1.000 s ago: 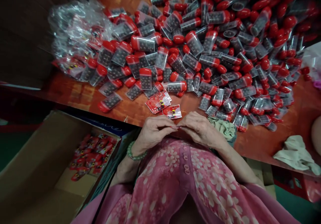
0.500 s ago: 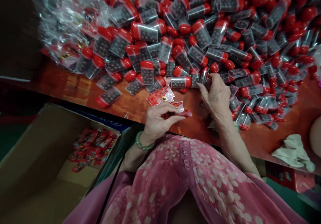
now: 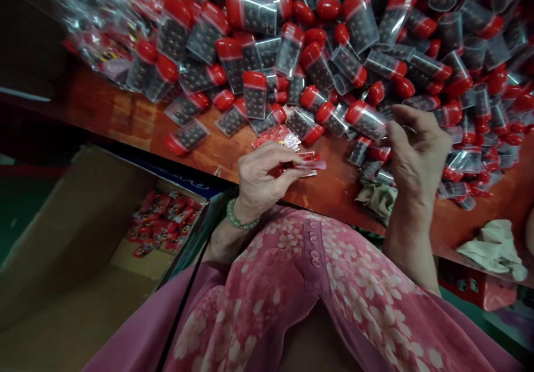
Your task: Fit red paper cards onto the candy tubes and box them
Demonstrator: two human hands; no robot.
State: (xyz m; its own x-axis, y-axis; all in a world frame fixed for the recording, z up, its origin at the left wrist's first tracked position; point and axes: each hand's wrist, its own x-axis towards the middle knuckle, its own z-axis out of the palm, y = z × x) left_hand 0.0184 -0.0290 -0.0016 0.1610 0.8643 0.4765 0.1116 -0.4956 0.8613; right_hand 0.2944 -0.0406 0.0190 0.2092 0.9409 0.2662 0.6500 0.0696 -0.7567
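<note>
Between the thumb and fingers of my left hand [image 3: 269, 176] are small red printed cards [image 3: 311, 164], held just above the table's front edge. More red printed cards [image 3: 278, 137] lie on the table behind that hand. My right hand [image 3: 417, 149] is closed in a pinch on the end of a clear tube with a red cap [image 3: 367, 120], which holds dark beads. The tube lies tilted at the near edge of a large pile of similar tubes [image 3: 252, 13].
Clear plastic bags [image 3: 112, 21] are heaped at the back left. An open cardboard box [image 3: 75, 216] with red packets [image 3: 167, 222] stands below the table edge [image 3: 120, 133] on the left. Crumpled cloths [image 3: 377, 198] [image 3: 496, 247] lie near the front edge. Part of a person shows at far right.
My right hand has moved right, and a red-capped tube now shows at its fingertips. Tubes near it have shifted. The view has tilted, while my left hand still holds the cards.
</note>
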